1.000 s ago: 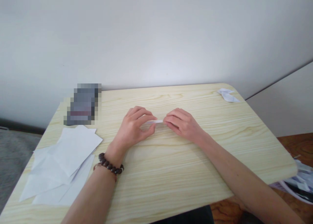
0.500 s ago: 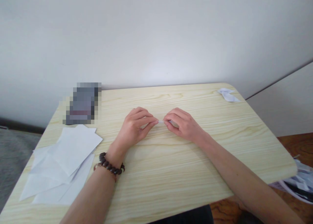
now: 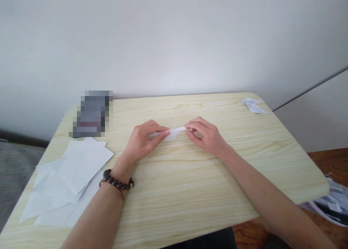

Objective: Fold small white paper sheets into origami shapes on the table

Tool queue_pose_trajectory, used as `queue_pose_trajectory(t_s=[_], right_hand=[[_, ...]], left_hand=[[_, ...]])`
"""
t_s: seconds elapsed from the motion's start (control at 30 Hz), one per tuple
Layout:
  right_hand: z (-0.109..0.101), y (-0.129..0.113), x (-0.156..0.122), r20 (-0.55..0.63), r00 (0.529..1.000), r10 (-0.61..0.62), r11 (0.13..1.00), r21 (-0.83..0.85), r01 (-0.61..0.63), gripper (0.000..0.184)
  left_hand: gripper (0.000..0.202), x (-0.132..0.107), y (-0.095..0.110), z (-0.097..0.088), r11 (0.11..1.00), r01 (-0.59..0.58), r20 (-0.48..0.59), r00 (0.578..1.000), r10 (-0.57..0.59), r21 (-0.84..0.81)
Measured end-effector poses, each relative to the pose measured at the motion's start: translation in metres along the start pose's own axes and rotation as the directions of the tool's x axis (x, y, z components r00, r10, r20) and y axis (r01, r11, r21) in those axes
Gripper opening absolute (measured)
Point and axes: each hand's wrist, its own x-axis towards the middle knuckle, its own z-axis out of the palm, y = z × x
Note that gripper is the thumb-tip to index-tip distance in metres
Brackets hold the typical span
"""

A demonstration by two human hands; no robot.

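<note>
A small folded piece of white paper (image 3: 174,133) is held just over the middle of the wood-grain table (image 3: 174,191). My left hand (image 3: 145,138), with dark beads on its wrist, pinches the paper between thumb and fingers and hides its left part. At the paper's right end, the thumb and fingertips of my right hand (image 3: 205,135) are drawn close together at its tip. The folded paper shows a narrow straight upper edge and a slanted flap hanging below it.
Several loose white sheets (image 3: 84,165) overlap at the table's left side. Behind them lies a pixelated dark rectangular object (image 3: 91,113). A folded white paper shape (image 3: 253,106) rests in the far right corner. A white wall (image 3: 176,42) borders the back; a filled bin (image 3: 333,202) stands lower right.
My left hand has shifted slightly left and tilted, and the hands are a little farther apart. More of the folded paper shows between them, where only a thin edge was visible before.
</note>
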Motion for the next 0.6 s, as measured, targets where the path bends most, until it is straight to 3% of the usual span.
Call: queue_pose_trajectory(t_s=[0.17,0.33,0.43,0.6], right_hand=[[0.0063,0.0023,-0.0022,-0.049,0.997,-0.054,0.999,-0.005,0.053,0.032],[0.0031,0.0034,-0.0024,-0.034,0.993,-0.114,0.992,-0.053,0.112,0.016],[0.0011,0.0022,-0.0011,-0.033,0.994,-0.104,0.992,-0.074,0.101,0.011],[0.0017,0.0011,-0.0002,-0.058,0.997,-0.045,0.997,-0.061,0.041,0.011]], left_hand=[[0.020,0.0010,0.0036,0.0015,0.994,0.091,0.076,0.993,-0.086,-0.065],[0.022,0.0003,0.0020,0.0038,0.993,0.090,0.153,0.985,-0.077,-0.081],[0.025,0.0001,0.0019,0.0038,0.995,0.046,0.161,0.986,-0.031,-0.089],[0.044,0.0009,0.0001,0.0039,0.990,-0.128,0.162,0.977,0.137,-0.065]])
